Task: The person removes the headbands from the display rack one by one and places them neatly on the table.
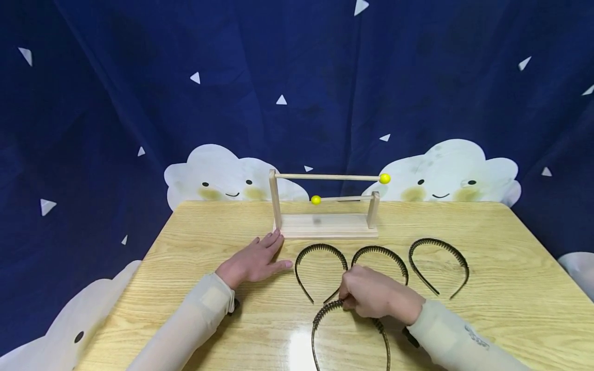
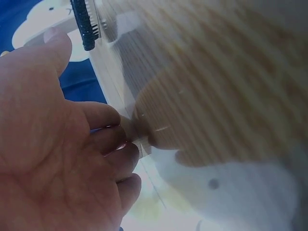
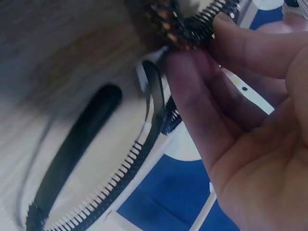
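Observation:
My right hand [image 1: 378,293] pinches a dark toothed headband [image 1: 327,307] near the top of its arch, thumb against fingers, with its two ends toward me. The right wrist view shows the thumb on its teeth [image 3: 211,18]. Fingers extended, my left hand [image 1: 254,260] touches the front left corner of a wooden stand [image 1: 325,229]. Three similar headbands lie in a row before the stand: a left one [image 1: 320,246], a middle one [image 1: 378,249] partly hidden by my right hand, and a right one [image 1: 433,241].
The stand has a tall left post [image 1: 275,198] with a long rod and a short right post [image 1: 373,211] with a lower rod. Each rod ends in a yellow ball [image 1: 384,178]. Behind the wooden table [image 1: 185,247] hangs a dark blue curtain [image 1: 315,62] with clouds and triangles.

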A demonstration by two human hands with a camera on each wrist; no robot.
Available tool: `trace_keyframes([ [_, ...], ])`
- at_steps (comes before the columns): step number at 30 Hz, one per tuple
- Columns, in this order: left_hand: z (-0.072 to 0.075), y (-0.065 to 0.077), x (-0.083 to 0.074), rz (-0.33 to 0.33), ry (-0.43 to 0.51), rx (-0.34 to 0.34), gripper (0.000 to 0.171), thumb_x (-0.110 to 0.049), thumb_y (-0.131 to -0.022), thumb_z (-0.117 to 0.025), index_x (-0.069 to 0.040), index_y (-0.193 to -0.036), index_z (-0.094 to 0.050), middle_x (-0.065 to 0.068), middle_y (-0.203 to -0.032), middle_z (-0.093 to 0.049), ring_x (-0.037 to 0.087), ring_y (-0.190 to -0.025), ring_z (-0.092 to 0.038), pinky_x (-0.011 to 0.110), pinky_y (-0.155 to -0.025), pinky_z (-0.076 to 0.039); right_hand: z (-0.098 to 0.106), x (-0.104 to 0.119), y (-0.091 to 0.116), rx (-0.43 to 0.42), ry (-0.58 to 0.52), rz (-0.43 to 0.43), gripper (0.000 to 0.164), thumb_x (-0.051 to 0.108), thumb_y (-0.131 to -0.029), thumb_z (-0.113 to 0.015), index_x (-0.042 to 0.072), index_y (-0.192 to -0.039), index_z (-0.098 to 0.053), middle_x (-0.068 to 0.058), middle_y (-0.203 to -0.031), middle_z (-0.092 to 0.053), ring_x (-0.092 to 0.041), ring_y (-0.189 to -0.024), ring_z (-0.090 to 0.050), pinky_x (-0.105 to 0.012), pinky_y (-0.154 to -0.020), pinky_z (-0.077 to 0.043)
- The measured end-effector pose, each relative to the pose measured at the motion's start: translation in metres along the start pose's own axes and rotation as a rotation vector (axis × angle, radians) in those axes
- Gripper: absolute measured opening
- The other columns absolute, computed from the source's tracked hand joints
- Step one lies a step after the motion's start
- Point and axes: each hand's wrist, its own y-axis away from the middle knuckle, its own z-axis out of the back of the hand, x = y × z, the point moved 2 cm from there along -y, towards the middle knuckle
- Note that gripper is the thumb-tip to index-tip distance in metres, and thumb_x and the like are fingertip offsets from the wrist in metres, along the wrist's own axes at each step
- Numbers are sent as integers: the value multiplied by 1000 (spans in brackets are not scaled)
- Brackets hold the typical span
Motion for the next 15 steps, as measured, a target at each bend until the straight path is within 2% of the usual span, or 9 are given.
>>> trace_keyframes([
  [3, 0, -1, 2, -12, -2, -2, 87, -64, -101, -40, -1, -158, -24, 18, -165, -12, 34, -151, -15, 54, -120, -18, 7, -1, 2, -14, -18, -11, 34, 2, -83, -78, 18, -60, -59, 18, -54, -43, 3, -49, -35, -17, -45, -37],
  [4, 0, -1, 3, -16, -1, -3, 86, -63, -101, -40, -1, -158, -24, 18, -165, -12, 34, -151, -15, 54, -120, -18, 10, -1, 2, -34, -18, -12, 25, 6, -84, -79, 15, -65, -66, 15, -54, -43, 2, -49, -34, -18, -46, -38],
  [6, -2, -1, 4, -21, 5, -7, 86, -63, -102, -41, 0, -158, -24, 19, -165, -12, 35, -151, -16, 55, -120, -18, 17, -2, 6, -80, 4, -21, 9, 15, -87, -80, 11, -80, -75, 11, -63, -55, 1, -53, -40, -23, -53, -47],
  [7, -3, -1, 6, -23, 3, -10, 86, -63, -102, -40, -1, -158, -24, 18, -165, -12, 35, -151, -16, 55, -120, -18, 20, -3, 8, -102, 28, -33, 13, 22, -88, -79, 9, -90, -77, 9, -70, -61, -1, -59, -47, -26, -60, -51],
  [10, -7, 0, 10, -30, -2, -32, 86, -64, -102, -38, -1, -159, -23, 18, -165, -11, 36, -151, -16, 55, -120, -18, 32, -5, 16, -164, 100, -85, 45, 41, -91, -74, 6, -120, -73, -1, -103, -71, -11, -86, -64, -39, -84, -57],
  [11, -7, 1, 10, -22, -10, -34, 86, -65, -101, -37, -2, -159, -23, 18, -165, -10, 36, -151, -16, 55, -120, -17, 35, -7, 19, -180, 126, -108, 50, 45, -92, -72, 7, -124, -72, -3, -115, -70, -16, -98, -66, -43, -90, -55],
  [13, -2, 3, 8, -7, -41, -54, 87, -67, -101, -34, -4, -159, -23, 16, -166, -10, 36, -151, -15, 55, -120, -17, 43, -10, 25, -216, 172, -142, 60, 55, -92, -67, 9, -130, -68, -6, -125, -66, -25, -114, -63, -49, -95, -52],
  [15, 5, 5, 4, 8, -73, -84, 86, -68, -101, -32, -6, -160, -23, 14, -166, -9, 34, -151, -12, 56, -120, -16, 51, -15, 32, -267, 221, -155, 68, 62, -92, -63, 10, -135, -65, -11, -133, -62, -31, -121, -60, -54, -97, -51],
])
